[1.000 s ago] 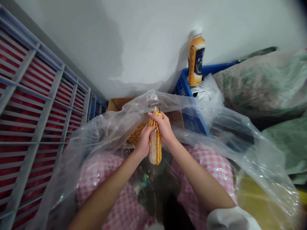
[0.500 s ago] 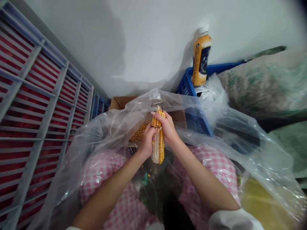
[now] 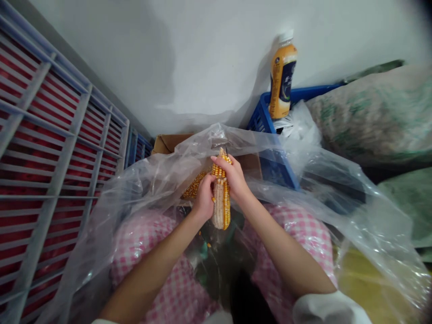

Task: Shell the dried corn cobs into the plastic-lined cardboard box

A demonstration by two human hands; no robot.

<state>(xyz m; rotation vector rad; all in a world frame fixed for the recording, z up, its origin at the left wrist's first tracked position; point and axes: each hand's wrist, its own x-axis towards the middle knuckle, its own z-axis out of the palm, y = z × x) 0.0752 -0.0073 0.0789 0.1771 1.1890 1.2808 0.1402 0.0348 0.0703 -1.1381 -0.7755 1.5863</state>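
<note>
An ear of dried corn (image 3: pixel 222 204) is held upright between my two hands, over the clear plastic sheet. Its upper part and right side carry yellow kernels, while the lower left is a bare, pale strip. My right hand (image 3: pixel 234 176) is closed around the upper end, thumb across the kernels. My left hand (image 3: pixel 204 197) grips the left side, its thumb at the top of the bare strip; its other fingers are mostly hidden. A loose kernel shows beside the left hand. Behind that hand lies a pile of corn kernels (image 3: pixel 193 187) on the plastic.
Clear plastic sheeting (image 3: pixel 162 180) covers my knees and a cardboard box (image 3: pixel 164 143). Slatted crates (image 3: pixel 60 135) rise at the left. To the right stand a blue basket (image 3: pixel 270 121), a yellow drink bottle (image 3: pixel 282 78) and a stuffed sack (image 3: pixel 378 112). A wall is ahead.
My left thumb has shifted slightly left and up on the cob, showing more of the bare strip's upper end. The right hand keeps its hold.
</note>
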